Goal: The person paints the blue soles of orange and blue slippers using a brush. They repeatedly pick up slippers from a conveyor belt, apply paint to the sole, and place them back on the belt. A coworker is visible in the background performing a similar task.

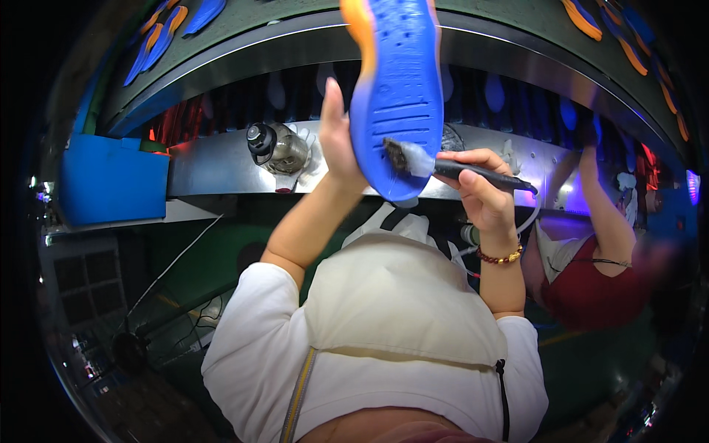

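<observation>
My left hand (339, 145) supports a blue and orange shoe sole (396, 83) from its left side and beneath. The thumb points up, and most of the fingers are hidden behind the sole. Dimples and several grooves mark the blue face turned towards me. Between the fingers of my right hand (487, 194) is a black-handled brush (479, 171), fed by a thin pale tube (533, 216) at its rear end. The brush's dark bristles (396, 156), with a whitish collar behind them, lie over the heel part of the sole, seemingly touching it.
A dark-lidded clear bottle (279, 148) stands on the metal ledge (210, 166). Behind it, several soles hang or stand in a dark, red-lit recess. More blue and orange soles (160, 41) lie on the green belt (249, 16). A co-worker's arm (604, 205) reaches in at right.
</observation>
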`<state>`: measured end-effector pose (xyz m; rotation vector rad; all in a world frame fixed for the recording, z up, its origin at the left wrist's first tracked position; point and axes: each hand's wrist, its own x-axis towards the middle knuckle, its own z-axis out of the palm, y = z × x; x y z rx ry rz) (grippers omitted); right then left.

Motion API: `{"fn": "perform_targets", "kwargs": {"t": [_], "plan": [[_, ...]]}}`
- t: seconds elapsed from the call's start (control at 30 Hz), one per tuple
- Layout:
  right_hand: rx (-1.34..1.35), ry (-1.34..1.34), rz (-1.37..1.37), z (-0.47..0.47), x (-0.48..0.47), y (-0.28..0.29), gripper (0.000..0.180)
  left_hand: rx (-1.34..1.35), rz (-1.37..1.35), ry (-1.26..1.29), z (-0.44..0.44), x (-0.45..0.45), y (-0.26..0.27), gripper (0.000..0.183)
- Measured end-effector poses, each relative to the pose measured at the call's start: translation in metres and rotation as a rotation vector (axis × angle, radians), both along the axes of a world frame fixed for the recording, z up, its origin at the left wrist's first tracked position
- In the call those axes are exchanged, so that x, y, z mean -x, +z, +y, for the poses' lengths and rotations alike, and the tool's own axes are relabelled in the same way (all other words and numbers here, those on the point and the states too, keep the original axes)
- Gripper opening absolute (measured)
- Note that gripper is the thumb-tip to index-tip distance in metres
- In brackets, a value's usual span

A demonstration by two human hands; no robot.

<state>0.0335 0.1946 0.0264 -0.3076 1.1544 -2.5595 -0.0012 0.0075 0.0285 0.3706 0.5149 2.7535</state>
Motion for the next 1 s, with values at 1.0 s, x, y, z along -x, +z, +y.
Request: {"fn": "perform_targets", "kwargs": {"t": [1.0], "plan": [[-0.773, 0.500, 0.841, 0.034, 0.020, 0.035, 0.021, 0.661, -0.185, -0.633, -0.006, 0.006, 0.020, 0.048]]}}
